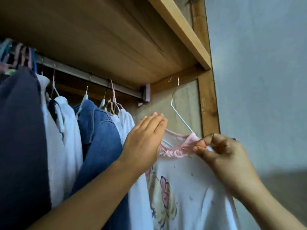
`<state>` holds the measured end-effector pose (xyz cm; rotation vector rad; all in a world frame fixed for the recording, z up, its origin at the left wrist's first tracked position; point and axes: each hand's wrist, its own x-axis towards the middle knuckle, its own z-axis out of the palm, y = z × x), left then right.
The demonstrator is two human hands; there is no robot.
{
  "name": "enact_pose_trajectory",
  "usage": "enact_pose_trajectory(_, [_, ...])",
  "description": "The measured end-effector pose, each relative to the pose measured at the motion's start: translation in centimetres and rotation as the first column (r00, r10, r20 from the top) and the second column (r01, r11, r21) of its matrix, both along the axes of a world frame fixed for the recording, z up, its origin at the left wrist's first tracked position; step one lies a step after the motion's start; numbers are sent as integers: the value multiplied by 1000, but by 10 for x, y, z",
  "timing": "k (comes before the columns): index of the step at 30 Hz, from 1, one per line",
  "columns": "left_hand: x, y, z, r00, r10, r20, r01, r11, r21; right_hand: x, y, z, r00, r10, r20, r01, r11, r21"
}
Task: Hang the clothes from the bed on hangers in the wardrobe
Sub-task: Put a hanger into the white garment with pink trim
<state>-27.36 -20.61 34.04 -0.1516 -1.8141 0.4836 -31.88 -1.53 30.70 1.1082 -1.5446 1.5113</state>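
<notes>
- Garment: your white printed T-shirt with pink neckline [187, 185] sits on a white wire hanger [180, 114], its hook below the wooden wardrobe shelf [108, 39].
- Right hand [221, 156]: pinches the neckline.
- Left hand [144, 138]: fingers straight, flat, beside the collar.

White shirt [191, 188], pink collar [176, 151], butterfly print; white hanger [181, 117]; blue denim garment [98, 130]; navy garment [20, 130].

Single head-worn view, angled upward and close to the wardrobe rail [86, 77], which runs across the frame's upper left.
</notes>
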Motion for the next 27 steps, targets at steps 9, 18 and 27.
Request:
enact_pose_trajectory(9, [-27,94,-38,968,-250,28,219,893,393,79,137,-50,997,-49,61,44,996,80])
enact_pose_trajectory(18, [1,187,-102,872,-488,-38,482,841,245,151,294,-105,821,-553,144,431,764,481])
enact_pose_trajectory(27, [51,374,-185,641,-763,85,707,629,323,249,420,-147,359,-933,-30,690,244,681])
